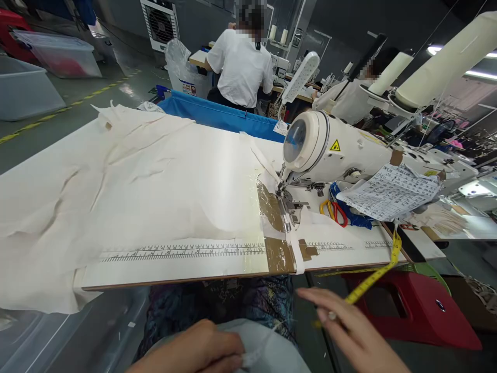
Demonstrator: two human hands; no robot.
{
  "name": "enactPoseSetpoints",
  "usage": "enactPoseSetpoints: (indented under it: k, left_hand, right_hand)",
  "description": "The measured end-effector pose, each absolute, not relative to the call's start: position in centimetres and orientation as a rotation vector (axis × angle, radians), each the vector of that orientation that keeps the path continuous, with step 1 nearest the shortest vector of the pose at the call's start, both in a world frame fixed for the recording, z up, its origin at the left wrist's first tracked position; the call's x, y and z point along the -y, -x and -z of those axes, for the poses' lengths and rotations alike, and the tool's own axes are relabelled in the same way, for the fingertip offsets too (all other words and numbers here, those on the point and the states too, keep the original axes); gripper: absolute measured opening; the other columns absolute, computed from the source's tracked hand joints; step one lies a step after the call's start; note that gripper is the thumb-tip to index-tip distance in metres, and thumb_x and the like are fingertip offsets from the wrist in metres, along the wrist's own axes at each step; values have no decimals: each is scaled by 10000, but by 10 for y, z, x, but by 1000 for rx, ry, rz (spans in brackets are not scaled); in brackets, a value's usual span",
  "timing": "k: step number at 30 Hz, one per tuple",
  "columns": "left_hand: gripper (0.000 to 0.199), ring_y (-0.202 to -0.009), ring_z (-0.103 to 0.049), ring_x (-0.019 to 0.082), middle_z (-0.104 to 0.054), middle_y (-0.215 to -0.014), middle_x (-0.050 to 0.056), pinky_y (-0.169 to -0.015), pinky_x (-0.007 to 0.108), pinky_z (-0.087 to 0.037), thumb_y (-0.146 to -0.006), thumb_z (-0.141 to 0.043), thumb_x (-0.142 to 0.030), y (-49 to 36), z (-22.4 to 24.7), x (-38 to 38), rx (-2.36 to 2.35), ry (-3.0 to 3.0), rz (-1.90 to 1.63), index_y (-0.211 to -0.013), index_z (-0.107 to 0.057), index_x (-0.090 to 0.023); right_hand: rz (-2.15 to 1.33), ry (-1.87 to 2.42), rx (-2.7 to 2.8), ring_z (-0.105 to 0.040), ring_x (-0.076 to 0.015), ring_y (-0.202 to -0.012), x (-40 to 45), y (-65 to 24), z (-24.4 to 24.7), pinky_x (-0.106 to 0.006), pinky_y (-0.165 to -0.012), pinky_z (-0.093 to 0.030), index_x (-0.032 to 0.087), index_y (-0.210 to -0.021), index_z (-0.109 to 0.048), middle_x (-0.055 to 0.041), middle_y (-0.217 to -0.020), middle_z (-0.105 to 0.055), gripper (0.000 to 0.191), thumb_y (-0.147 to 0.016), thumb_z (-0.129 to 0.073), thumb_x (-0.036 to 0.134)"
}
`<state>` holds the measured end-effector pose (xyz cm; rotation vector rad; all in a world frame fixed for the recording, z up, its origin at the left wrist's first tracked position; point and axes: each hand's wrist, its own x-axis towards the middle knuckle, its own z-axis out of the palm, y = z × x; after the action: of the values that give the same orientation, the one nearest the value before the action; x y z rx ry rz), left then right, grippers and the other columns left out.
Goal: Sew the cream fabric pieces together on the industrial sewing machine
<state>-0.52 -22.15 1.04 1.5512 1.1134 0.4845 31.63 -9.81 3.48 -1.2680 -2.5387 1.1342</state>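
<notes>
My left hand (205, 346) is low in front of my lap, fingers curled closed around what looks like a small white piece of fabric (254, 356); a loose thread trails from it. My right hand (345, 324) is below the table's front edge with its fingers stretched out. Behind it passes a yellow tape measure (375, 280), which hangs down from the table edge; I cannot make out any grip on it. Above both hands stands a white sewing machine (330, 140). A narrow white strip (297, 254) runs from its presser foot (280, 189) over the table edge.
Cream fabric pieces (120, 150) cover the left of the white table (217, 171). Scissors (334, 212) and a paper sheet (392, 191) are at the machine. A red stool (427, 311) stands at right, a blue cloth trough (217, 111) behind. Two people work beyond.
</notes>
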Motion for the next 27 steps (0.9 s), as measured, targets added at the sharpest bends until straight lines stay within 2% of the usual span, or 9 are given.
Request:
enactPoseSetpoints:
  k: [3, 5, 9, 13, 15, 18, 20, 23, 27]
  left_hand:
    - [384, -646, -544, 111, -677, -762, -14, -604, 199, -407, -1026, -373, -495, -9, -20, 210, -1061, -1498, -414, -895, -609, -221]
    - [310, -665, -547, 111, -677, -768, -19, -606, 196, -401, -1008, -407, -465, -6, -26, 208, -1098, -1455, -459, -914, -575, -223]
    - [412, -568, -502, 84, -673, -749, -27, -556, 182, -413, -1001, -408, -582, 31, -30, 223, -1137, -1270, -483, -840, -524, -221]
    - [454, -589, -557, 87, -701, -824, -9, -576, 173, -480, -997, -420, -619, 70, -31, 232, -1211, -1177, -528, -907, -620, -222]
    - [457, -625, -586, 95, -705, -834, -8, -598, 171, -490, -1002, -420, -606, 79, -36, 228, -1262, -1203, -548, -894, -648, -225]
    - [432, -589, -563, 86, -708, -819, -19, -574, 172, -467, -1016, -408, -583, 80, -46, 213, -1278, -1264, -560, -946, -651, -233]
    - [394, -561, -550, 87, -717, -812, -25, -547, 183, -455, -1010, -431, -578, 79, -50, 202, -1273, -1266, -588, -999, -624, -234]
    - [400, -555, -556, 106, -712, -750, -23, -524, 206, -438, -971, -490, -606, 86, -49, 189, -1410, -1291, -657, -938, -606, -224]
    - [419, -670, -606, 158, -699, -767, 3, -577, 252, -454, -960, -484, -606, 103, -33, 184, -1910, -1592, -903, -902, -661, -231]
  right_hand:
    - [-1432, 1020, 2610, -561, -257, -1359, 127, -254, -32, -417, -1132, -455, 419, -1492, -516, -26, -1490, -597, 439, -1055, -487, 452]
    - [-1448, 881, 2653, -658, -252, -1208, 131, -228, -38, -372, -1026, -512, 359, -1475, -542, -61, -1360, -686, 428, -1053, -504, 415]
    - [-1213, 700, 2722, -679, -202, -835, 103, -215, -57, -297, -761, -493, 230, -1085, -714, -56, -931, -725, 259, -1060, -467, 305]
    - [-1119, 745, 2716, -604, -169, -741, 69, -219, -70, -269, -684, -424, 214, -913, -658, -22, -831, -657, 267, -1071, -464, 306]
    - [-1208, 761, 2727, -602, -165, -723, 61, -213, -72, -264, -673, -425, 212, -948, -670, -17, -822, -651, 268, -1071, -462, 328]
    - [-1598, 705, 2641, -610, -133, -611, 61, -192, -69, -245, -627, -448, 208, -1241, -646, 2, -821, -664, 300, -1068, -452, 358]
    - [-1770, 638, 2554, -566, -111, -545, 64, -174, -68, -229, -577, -432, 208, -1326, -608, 19, -799, -662, 349, -1064, -462, 385]
    - [-1558, 627, 2544, -475, -110, -577, 62, -146, -69, -220, -555, -351, 201, -1084, -693, 50, -683, -571, 254, -1037, -527, 387]
    - [-1297, 672, 2590, -392, -105, -563, 44, -118, -70, -233, -560, -278, 191, -844, -640, 80, -586, -429, 228, -1004, -541, 321]
